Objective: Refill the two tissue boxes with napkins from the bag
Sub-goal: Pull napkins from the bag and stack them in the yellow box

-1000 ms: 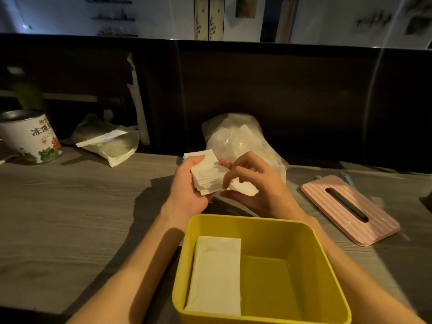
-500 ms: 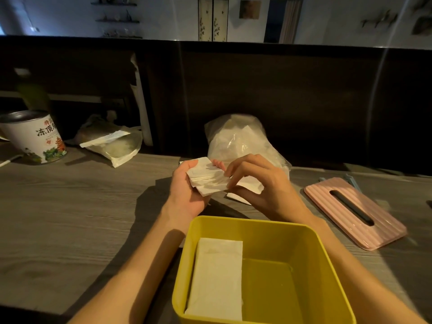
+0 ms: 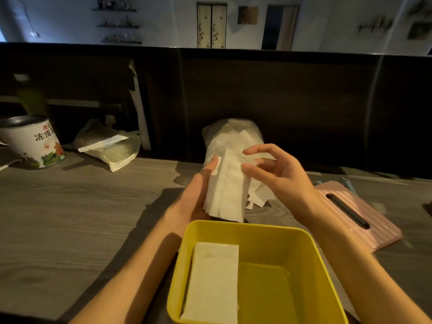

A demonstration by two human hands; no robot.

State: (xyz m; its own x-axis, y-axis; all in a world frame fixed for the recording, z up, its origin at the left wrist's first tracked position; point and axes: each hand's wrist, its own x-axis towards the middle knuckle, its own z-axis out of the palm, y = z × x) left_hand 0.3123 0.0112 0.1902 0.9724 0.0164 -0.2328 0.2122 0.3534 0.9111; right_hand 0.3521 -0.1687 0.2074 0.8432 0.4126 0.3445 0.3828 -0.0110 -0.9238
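Observation:
An open yellow tissue box (image 3: 313,256) stands at the near edge of the table, with a folded pile of white napkins (image 3: 214,281) lying in its left half and its right half bare. Just beyond its far rim, my left hand (image 3: 197,195) holds a stack of white napkins (image 3: 225,188) upright on its edge. My right hand (image 3: 275,174) is beside the stack with fingers spread, fingertips touching its right side. Behind the hands sits the clear plastic napkin bag (image 3: 230,134). A pink slotted box lid (image 3: 357,211) lies to the right.
A white tea tin (image 3: 32,141) stands at the far left, with a flat plastic packet (image 3: 109,148) next to it. A dark wall panel (image 3: 304,108) runs along the back of the wooden table (image 3: 81,218). A few loose napkins (image 3: 259,198) lie by the bag.
The napkin stack has turned from lying flat in my left hand to standing upright. My right hand has let go of it and opened, fingers now spread beside it.

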